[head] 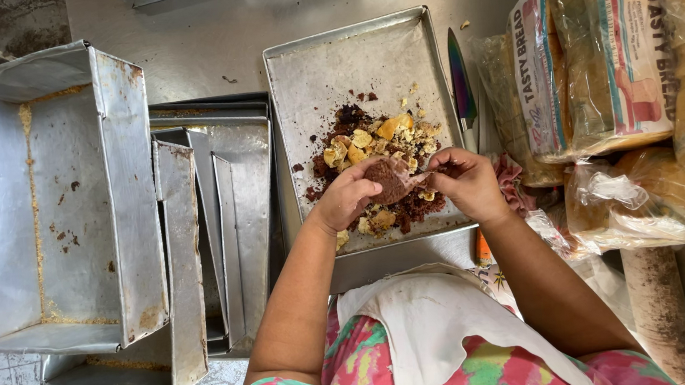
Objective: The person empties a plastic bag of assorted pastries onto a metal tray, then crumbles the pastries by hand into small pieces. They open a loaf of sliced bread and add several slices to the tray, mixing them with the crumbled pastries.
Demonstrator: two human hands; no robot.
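While your left hand (pixel 349 197) cups a brown chunk of cake (pixel 392 181) over the near half of the flat baking tray (pixel 331 76), your right hand (pixel 465 182) pinches its edge with fingers pressed together, so you look to be midway through crumbling it. One chunk is in hand; judged from this, the next move calls for a firm pull apart over the tray so that pieces drop onto the one heap of brown and yellow crumbs (pixel 372 152) just beyond your hands. One knife (pixel 462 85) with a rainbow-tinted blade lies just right of the tray. Right of the tray, one wooden rolling pin (pixel 662 312) lies nearest you, with at least four bagged bread loaves (pixel 613 49) stacked beyond it. Left of the tray stand about four empty tins (pixel 67 202), the biggest farthest left.
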